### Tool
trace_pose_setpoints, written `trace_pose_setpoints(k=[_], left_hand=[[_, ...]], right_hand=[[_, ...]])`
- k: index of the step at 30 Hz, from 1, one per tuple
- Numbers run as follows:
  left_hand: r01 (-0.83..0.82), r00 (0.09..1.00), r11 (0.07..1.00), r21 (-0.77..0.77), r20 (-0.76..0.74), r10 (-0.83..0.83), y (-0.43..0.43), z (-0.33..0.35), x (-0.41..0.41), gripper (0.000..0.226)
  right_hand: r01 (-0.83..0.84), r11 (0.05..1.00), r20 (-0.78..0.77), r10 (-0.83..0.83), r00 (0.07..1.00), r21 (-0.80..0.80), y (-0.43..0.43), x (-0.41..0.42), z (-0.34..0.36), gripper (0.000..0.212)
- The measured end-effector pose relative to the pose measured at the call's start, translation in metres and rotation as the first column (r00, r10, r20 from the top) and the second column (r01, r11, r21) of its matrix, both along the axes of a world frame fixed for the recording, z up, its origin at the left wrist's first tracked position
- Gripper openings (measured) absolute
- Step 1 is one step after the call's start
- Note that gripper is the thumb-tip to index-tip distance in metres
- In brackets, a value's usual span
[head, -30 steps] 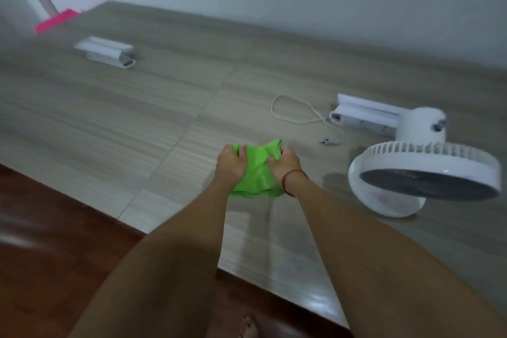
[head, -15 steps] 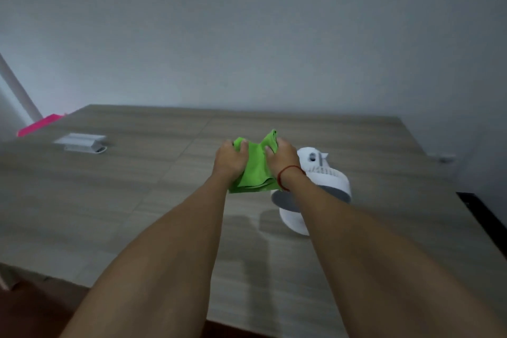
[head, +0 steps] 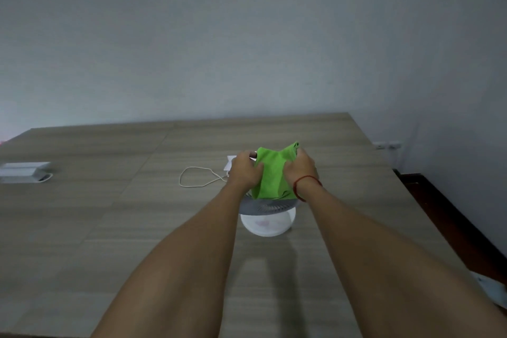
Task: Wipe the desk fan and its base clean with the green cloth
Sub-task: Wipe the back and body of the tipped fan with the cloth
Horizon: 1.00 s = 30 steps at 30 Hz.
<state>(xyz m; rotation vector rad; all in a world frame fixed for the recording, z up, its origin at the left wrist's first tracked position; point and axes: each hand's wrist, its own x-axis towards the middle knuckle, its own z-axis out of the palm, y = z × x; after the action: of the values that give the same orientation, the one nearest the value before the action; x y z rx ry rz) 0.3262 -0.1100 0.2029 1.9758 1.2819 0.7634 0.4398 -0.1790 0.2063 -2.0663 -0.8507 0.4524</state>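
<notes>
The green cloth (head: 271,173) is bunched between both hands, held over the white desk fan (head: 267,207). My left hand (head: 244,171) grips the cloth's left side and my right hand (head: 300,169), with a red string on its wrist, grips the right side. Below the cloth I see the fan's grey grille and its round white base (head: 267,225) on the wooden desk (head: 109,214). The cloth and hands hide the fan's upper part.
A white cord (head: 196,177) loops on the desk left of the fan, running to a white box (head: 230,163) behind my left hand. Another white box (head: 23,171) lies at the far left. The desk's right edge (head: 411,192) drops to a dark floor.
The view has swung so the fan now sits directly under my hands rather than to their right. Both hands still hold the cloth, now lower over the fan's grille.
</notes>
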Motion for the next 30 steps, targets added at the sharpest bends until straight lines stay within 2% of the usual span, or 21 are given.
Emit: trace_pose_setpoints(k=[5, 7, 9, 12, 14, 17, 21, 23, 25, 27, 28, 30], left_hand=[[-0.061, 0.998, 0.998, 0.02, 0.032, 0.06, 0.013, -0.011, 0.006, 0.026], [-0.12, 0.993, 0.991, 0.067, 0.03, 0.118, 0.02, -0.017, 0.0, 0.024], [-0.129, 0.99, 0.99, 0.061, -0.056, 0.132, 0.029, -0.025, -0.006, 0.026], [-0.034, 0.968, 0.999, -0.029, -0.248, 0.026, 0.04, -0.043, -0.012, 0.04], [0.028, 0.965, 0.999, -0.045, -0.261, -0.039, 0.039, -0.05, -0.013, 0.041], [0.07, 0.973, 0.997, -0.025, -0.221, -0.073, 0.036, -0.054, -0.017, 0.039], [0.104, 0.975, 0.995, -0.006, -0.198, -0.103, 0.039, -0.057, -0.021, 0.045], [0.106, 0.971, 0.994, 0.022, -0.217, -0.099, 0.039, -0.056, -0.02, 0.044], [0.124, 0.964, 0.99, 0.073, -0.244, -0.103, 0.039, -0.056, -0.019, 0.045], [0.143, 0.959, 0.986, 0.086, -0.26, -0.117, 0.042, -0.058, -0.017, 0.04], [0.15, 0.957, 0.985, 0.088, -0.264, -0.122, 0.044, -0.059, -0.017, 0.037], [0.144, 0.957, 0.986, 0.082, -0.265, -0.118, 0.046, -0.06, -0.018, 0.037]], right_hand=[[0.029, 0.995, 0.007, -0.029, 1.0, -0.096, 0.013, 0.008, -0.022, 0.037], [0.003, 0.992, 0.032, 0.001, 0.999, -0.127, 0.016, 0.004, -0.034, 0.048], [-0.057, 0.989, 0.114, 0.073, 0.991, -0.137, 0.019, -0.001, -0.046, 0.061], [-0.12, 0.983, 0.244, 0.151, 0.958, -0.139, 0.02, -0.005, -0.059, 0.064], [-0.146, 0.984, 0.251, 0.167, 0.953, -0.1, 0.021, -0.007, -0.064, 0.063], [-0.226, 0.969, 0.261, 0.245, 0.934, -0.101, 0.022, -0.014, -0.068, 0.074], [-0.259, 0.943, 0.406, 0.324, 0.854, -0.207, 0.025, -0.02, -0.075, 0.063], [-0.224, 0.956, 0.409, 0.284, 0.867, -0.19, 0.032, -0.018, -0.081, 0.056], [-0.199, 0.975, 0.423, 0.222, 0.879, -0.097, 0.038, -0.014, -0.086, 0.057], [-0.167, 0.983, 0.344, 0.134, 0.929, 0.07, 0.041, -0.006, -0.092, 0.059], [-0.112, 0.983, 0.255, 0.072, 0.964, 0.148, 0.043, -0.002, -0.098, 0.051], [0.093, 0.971, -0.028, -0.089, 0.996, 0.222, 0.041, 0.008, -0.107, 0.038]])
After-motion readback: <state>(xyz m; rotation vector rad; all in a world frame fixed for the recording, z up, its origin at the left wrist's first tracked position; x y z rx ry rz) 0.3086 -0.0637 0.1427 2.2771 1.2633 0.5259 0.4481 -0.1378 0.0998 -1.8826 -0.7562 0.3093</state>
